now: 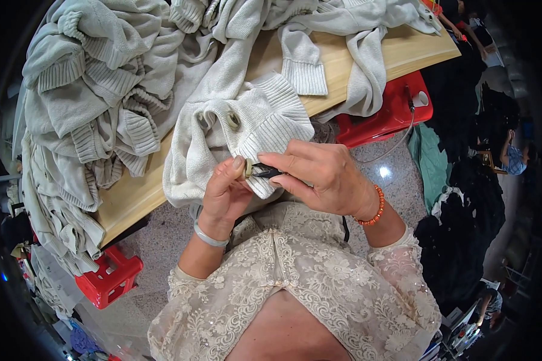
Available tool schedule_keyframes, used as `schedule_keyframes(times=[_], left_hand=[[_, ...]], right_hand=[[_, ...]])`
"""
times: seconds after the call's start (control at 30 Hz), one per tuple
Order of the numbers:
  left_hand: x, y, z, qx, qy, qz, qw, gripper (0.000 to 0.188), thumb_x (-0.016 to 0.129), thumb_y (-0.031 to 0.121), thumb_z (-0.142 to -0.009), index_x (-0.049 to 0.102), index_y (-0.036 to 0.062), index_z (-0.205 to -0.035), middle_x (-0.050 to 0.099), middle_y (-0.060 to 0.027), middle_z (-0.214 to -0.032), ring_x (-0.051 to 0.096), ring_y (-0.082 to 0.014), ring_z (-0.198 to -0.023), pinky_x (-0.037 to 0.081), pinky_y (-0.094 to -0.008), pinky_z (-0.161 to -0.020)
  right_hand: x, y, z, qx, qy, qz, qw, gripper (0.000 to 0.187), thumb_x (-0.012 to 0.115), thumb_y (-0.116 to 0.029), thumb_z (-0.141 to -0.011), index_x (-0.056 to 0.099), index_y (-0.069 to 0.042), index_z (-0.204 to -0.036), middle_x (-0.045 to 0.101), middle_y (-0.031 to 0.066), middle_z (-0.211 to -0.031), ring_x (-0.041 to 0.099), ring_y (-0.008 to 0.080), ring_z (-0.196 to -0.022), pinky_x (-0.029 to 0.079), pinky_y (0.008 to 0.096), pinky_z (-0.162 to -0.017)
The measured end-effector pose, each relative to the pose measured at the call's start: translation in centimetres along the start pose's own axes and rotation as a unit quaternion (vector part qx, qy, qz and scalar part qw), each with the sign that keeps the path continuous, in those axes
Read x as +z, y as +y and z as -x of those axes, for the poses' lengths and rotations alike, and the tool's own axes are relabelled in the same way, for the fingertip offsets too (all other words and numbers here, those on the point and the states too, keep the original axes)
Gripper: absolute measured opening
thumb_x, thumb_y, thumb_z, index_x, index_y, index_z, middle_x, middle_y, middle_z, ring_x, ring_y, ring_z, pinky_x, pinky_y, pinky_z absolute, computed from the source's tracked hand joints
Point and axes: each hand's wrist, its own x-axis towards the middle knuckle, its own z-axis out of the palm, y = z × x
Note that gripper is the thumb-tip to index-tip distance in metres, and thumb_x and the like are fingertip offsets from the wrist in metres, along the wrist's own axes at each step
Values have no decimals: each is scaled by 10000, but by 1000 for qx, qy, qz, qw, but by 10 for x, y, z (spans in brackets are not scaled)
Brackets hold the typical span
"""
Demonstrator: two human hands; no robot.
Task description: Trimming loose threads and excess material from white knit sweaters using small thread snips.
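Note:
My left hand [224, 195] pinches a pale button [249, 168] at the edge of a cream knit sweater [190, 150] between thumb and fingers. In my right hand [326, 173] is a small black pair of thread snips [267, 171], its tip right by that button. Whether the blades touch a thread is too small to tell. The sweater lies bunched over the table edge, its ribbed band [277, 129] just above my fingers. A second round button [233, 120] shows in a fold of the knit.
More cream sweaters [108, 78] are heaped on the wooden table [403, 53], mostly left and far. Under it stand red plastic stools [109, 278], the right one [376, 123] with a white cup [420, 98] on it. Dark cloth [464, 198] is piled at right; other people are farther off.

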Motion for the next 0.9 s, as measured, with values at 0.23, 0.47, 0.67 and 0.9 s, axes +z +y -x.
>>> schedule_keyframes(times=[0.23, 0.47, 0.67, 0.9], left_hand=[[0, 0, -1, -1, -3, -48, 999, 207, 538, 176, -969, 613, -18, -966, 673, -103, -908, 665, -163, -821, 546, -309, -768], [8, -2, 0, -3, 22, -51, 998, 202, 547, 184, -966, 613, -4, -932, 653, -75, -857, 632, -125, -765, 526, -281, -726], [2, -3, 1, -11, 35, -37, 999, 196, 555, 190, -960, 595, 16, -878, 618, -44, -791, 591, -98, -709, 508, -268, -701], [-4, -3, -1, -32, -31, 22, 999, 206, 522, 201, -961, 631, 37, -1023, 686, -77, -956, 668, -183, -894, 539, -355, -826]], right_hand=[[4, 4, 3, -10, 12, 16, 1000, 346, 726, -112, -775, 673, -77, -1115, 551, 53, -713, 575, 215, -583, 450, 320, -502], [6, 5, 6, -29, 28, 42, 998, 339, 732, -99, -764, 684, -83, -1099, 546, 44, -700, 566, 206, -568, 444, 316, -496], [7, 3, 6, -22, 35, 36, 998, 339, 736, -108, -762, 687, -84, -1097, 546, 44, -699, 567, 205, -569, 443, 316, -496], [7, 1, 6, -34, 35, 52, 997, 351, 736, -120, -764, 682, -82, -1109, 549, 41, -707, 567, 202, -570, 441, 315, -490]])
